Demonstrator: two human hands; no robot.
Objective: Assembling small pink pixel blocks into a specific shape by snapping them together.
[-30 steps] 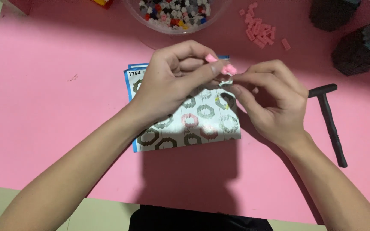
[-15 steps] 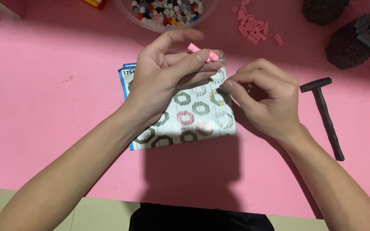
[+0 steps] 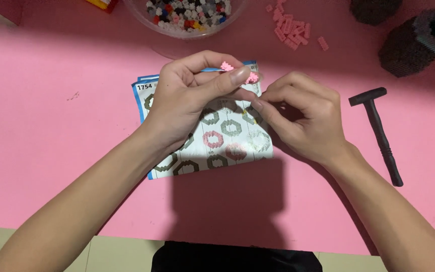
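Head view, what's the left hand (image 3: 190, 103) got?

— A small pink brick piece (image 3: 238, 72), pinched between thumb and fingertips and held up off the desk (image 3: 41, 131), above the top edge of the instruction sheet (image 3: 217, 143). It runs roughly left to right, with one bumpy end poking out past the thumb towards the right hand.

— And the right hand (image 3: 303, 118)?

— Just beside it, to the right. Its fingers are curled in narrow, thumb and forefinger tips nearly touching the piece's right end. Whether they pinch a tiny brick of their own I can't tell; the tips hide it.

— So which hand is nearer?

— The left one holds it; the right closes in from the right side.

— What's hard to see?

— Most of the piece sits behind the left thumb. The bowl of mixed bricks (image 3: 190, 15) is cut off at the top, and the loose pink bricks (image 3: 290, 30) and black hammer-shaped tool (image 3: 378, 131) lie well apart.
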